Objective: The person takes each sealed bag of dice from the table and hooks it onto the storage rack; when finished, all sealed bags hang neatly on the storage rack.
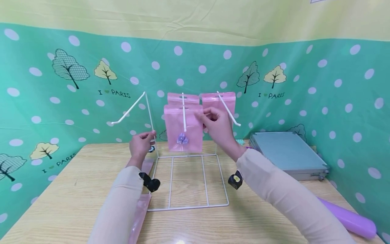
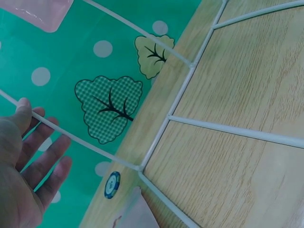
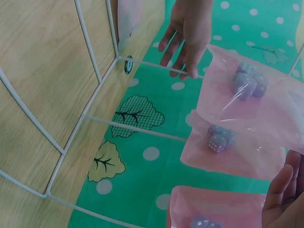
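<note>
A white wire display rack (image 1: 188, 207) with three hooks stands on the table. My left hand (image 1: 142, 146) holds its left upright wire between thumb and fingers, seen closer in the left wrist view. My right hand (image 1: 217, 127) pinches the upper right edge of a pink zip bag (image 1: 170, 127), which hangs on the middle hook (image 1: 184, 118). Spotted purple dice (image 3: 247, 80) show inside that bag in the right wrist view. Behind it on the same hook hangs another pink bag (image 1: 175, 99). One more pink bag (image 1: 210, 98) hangs on the right hook. The left hook (image 1: 129, 108) carries no bag.
Pink bags (image 1: 138, 217) lie on the table by my left forearm, partly hidden. A grey-blue case (image 1: 289, 152) sits at the right rear, with a purple cylinder (image 1: 350, 218) in front. A round chip (image 2: 112, 185) lies near the rack's back left corner.
</note>
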`<state>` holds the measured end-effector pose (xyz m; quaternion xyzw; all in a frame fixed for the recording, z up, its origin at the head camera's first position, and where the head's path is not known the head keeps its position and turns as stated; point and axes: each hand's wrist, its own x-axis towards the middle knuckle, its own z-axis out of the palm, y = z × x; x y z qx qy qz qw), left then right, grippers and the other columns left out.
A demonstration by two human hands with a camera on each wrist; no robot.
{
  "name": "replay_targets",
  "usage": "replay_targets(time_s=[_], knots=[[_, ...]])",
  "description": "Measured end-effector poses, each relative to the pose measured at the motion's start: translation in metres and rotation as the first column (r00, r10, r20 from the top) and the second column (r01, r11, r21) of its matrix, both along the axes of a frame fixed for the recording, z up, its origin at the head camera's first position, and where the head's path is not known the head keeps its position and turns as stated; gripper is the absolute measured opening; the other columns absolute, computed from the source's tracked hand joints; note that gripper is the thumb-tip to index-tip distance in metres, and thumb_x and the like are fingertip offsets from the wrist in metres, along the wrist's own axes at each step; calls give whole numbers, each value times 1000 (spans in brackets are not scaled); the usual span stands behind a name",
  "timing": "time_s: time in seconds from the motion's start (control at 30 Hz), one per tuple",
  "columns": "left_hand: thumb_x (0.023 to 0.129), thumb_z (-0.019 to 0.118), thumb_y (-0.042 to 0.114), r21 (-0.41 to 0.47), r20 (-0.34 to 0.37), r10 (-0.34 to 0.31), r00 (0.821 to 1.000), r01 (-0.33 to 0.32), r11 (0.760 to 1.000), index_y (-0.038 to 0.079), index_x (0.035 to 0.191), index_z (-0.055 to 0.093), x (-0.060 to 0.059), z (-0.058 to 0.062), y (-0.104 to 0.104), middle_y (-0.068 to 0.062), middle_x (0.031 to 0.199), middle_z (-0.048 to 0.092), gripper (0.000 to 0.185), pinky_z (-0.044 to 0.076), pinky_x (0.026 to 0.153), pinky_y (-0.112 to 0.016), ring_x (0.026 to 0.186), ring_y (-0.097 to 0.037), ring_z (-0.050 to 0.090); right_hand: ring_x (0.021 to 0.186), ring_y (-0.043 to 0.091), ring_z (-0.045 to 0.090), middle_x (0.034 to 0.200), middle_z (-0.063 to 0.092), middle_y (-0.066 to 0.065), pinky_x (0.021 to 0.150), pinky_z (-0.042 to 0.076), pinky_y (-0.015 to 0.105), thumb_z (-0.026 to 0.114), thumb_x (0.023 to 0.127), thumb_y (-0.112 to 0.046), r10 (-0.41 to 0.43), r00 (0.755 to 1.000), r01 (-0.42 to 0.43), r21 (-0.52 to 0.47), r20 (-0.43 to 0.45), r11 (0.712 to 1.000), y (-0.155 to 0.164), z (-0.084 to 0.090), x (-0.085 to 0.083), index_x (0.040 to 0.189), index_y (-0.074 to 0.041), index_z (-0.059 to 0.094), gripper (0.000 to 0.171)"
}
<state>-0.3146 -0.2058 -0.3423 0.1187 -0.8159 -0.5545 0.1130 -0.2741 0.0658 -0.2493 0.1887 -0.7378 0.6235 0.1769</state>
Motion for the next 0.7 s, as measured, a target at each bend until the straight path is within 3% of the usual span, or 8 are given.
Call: replay_targets(time_s=[0.1, 0.2, 0.27, 0.4, 0.5, 0.7], knots=[[104, 58, 41, 7, -4, -2, 1000, 2, 1000, 8, 132, 67, 1, 0, 0, -16, 134, 65, 44, 56, 88, -34, 116, -30, 68, 66, 29, 61, 77, 66, 8, 58, 57, 33, 74, 96, -24, -20, 1000, 20, 7, 23, 1000, -2, 3, -5, 98, -4, 73, 20], [104, 59, 40, 3, -10, 0, 1000, 0, 1000, 8, 132, 67, 0, -1, 0, -15, 133, 66, 43, 56, 81, -27, 115, -30, 69, 69, 34, 63, 76, 66, 8, 53, 53, 28, 75, 96, -25, -45, 998, 44, 19, 36, 999, -4, 5, -10, 98, -4, 73, 21], [104, 59, 39, 3, -15, 4, 1000, -4, 1000, 8, 131, 68, -1, -1, -1, -15, 132, 67, 42, 57, 80, -26, 114, -30, 69, 68, 31, 63, 76, 66, 8, 52, 51, 26, 75, 96, -25, -66, 997, 65, 36, 34, 997, -5, 6, -14, 98, -4, 74, 21], [104, 60, 38, 29, -17, 5, 1000, -5, 1000, 9, 130, 68, -2, -3, -1, -15, 130, 68, 40, 56, 91, -37, 113, -30, 69, 69, 19, 64, 79, 69, 8, 60, 56, 33, 74, 96, -25, -106, 994, 104, 66, 24, 992, -8, 8, -20, 97, -5, 74, 21], [104, 60, 38, 46, -15, 0, 1000, 0, 999, 9, 130, 68, -2, -4, -1, -15, 130, 68, 41, 54, 96, -43, 113, -30, 69, 71, 18, 64, 80, 69, 7, 64, 56, 32, 74, 96, -26, -122, 992, 119, 79, 29, 990, -9, 9, -25, 96, -5, 74, 21], [104, 60, 38, 52, -19, -6, 1000, 7, 999, 9, 131, 68, -1, -3, -1, -15, 130, 67, 41, 55, 95, -42, 114, -31, 69, 71, 19, 66, 80, 70, 6, 63, 55, 24, 72, 97, -27, -151, 988, 148, 113, 20, 983, -12, 12, -32, 94, -6, 74, 22]])
